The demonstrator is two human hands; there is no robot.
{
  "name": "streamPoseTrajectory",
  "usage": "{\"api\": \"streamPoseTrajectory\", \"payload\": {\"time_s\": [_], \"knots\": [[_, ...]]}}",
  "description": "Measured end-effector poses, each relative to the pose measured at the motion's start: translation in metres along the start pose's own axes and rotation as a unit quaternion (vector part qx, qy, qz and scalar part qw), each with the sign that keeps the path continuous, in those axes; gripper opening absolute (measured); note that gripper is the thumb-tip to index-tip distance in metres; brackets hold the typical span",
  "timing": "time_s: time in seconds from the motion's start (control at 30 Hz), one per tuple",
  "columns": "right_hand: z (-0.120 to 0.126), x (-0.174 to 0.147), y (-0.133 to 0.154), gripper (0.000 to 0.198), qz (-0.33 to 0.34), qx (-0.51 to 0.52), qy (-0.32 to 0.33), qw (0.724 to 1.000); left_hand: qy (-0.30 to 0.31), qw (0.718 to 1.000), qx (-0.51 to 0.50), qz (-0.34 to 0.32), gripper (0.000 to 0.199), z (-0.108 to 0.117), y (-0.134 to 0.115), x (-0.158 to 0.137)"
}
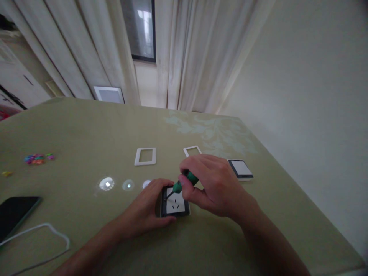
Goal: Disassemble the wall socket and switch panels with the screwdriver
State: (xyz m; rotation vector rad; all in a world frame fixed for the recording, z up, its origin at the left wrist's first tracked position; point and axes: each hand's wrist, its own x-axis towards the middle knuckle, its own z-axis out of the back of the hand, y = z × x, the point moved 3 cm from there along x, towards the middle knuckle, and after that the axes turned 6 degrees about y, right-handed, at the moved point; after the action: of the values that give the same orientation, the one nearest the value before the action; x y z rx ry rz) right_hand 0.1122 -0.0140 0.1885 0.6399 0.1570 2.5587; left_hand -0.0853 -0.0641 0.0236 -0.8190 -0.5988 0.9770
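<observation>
Centrally, on the tabletop (115, 134), the socket (175, 209) is held flat at its left side by the left hand (153, 205), with thumb and fingers spread along its near and far edges. The screwdriver (190, 177) is gripped in the right hand (214, 184), and its shaft is slanted down to the socket's dark border, left of the slots; whether a screw is met by the tip cannot be told. Most of the handle is hidden by the right hand, and the near part of one frame (191, 147) is covered by it too. A second frame (154, 156), wholly seen, is placed beyond the left hand. To the right, past the right hand, a switch (240, 168) is laid, its white panel enclosed by a dark border. Far left, colourful bits (37, 158) are clustered, and a yellow piece (7, 173) is set apart from them. Nearer, a phone (17, 212) is cut off by the view's edge, with a white cable (68, 241) looped beside it. The tabletop is backed by curtains (189, 50) and bordered on the right by a wall (304, 96).
</observation>
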Motion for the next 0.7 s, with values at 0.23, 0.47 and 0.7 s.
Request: {"api": "streamPoseTrajectory", "payload": {"time_s": [0.23, 0.47, 0.7], "knots": [[-0.001, -0.001, 0.001, 0.015, 0.024, 0.006, -0.006, 1.0, 0.017, 1.0, -0.01, 0.017, 0.068, 0.003, -0.01, 0.001], [-0.001, -0.002, 0.001, 0.015, 0.026, 0.006, -0.009, 1.0, 0.012, 1.0, -0.002, 0.022, 0.067, 0.003, -0.012, 0.002], [-0.002, -0.001, 0.001, 0.017, 0.036, 0.004, -0.007, 0.999, 0.008, 1.0, -0.005, 0.017, 0.059, 0.004, -0.014, 0.004]]}}
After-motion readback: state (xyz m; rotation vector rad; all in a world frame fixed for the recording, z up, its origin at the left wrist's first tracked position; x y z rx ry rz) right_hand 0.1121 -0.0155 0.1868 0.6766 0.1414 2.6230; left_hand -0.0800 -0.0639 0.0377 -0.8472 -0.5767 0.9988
